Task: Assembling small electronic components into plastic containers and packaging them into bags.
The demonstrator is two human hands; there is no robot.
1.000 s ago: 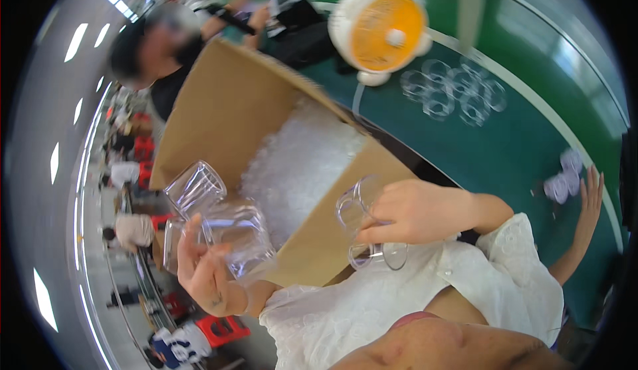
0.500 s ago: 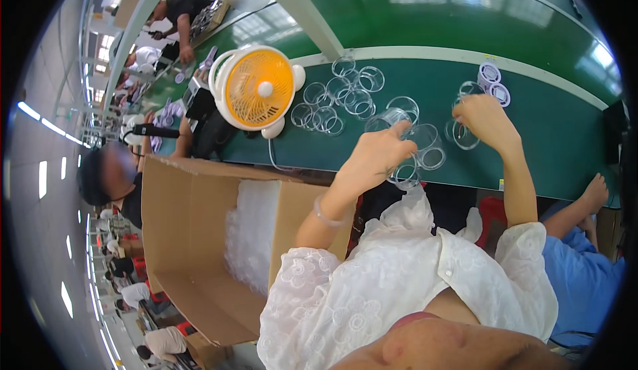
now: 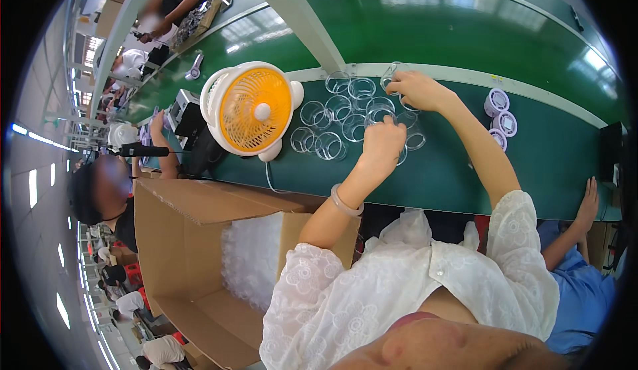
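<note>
Several clear, round plastic cylinders (image 3: 338,109) stand close together on the green table, right of the fan. My left hand (image 3: 385,143) is at the near side of this group, its fingers closed on the rim of a clear cylinder (image 3: 379,109). Reaching in from the right, my right hand (image 3: 417,91) pinches another clear cylinder (image 3: 389,78) at the far edge of the group. More clear cylinders sit beneath and between the hands, partly covered by them.
A white fan with an orange face (image 3: 258,109) stands left of the cylinders. Lilac-and-white round parts (image 3: 505,123) sit at the right. An open cardboard box (image 3: 173,250) with bubble wrap (image 3: 249,257) is at the near left. A co-worker's hand (image 3: 587,204) rests at the table's right edge.
My right hand has moved left to the cylinder group, carrying a clear cylinder from the right side. My left hand has shifted slightly left, and the near cylinders are now closer to the others.
</note>
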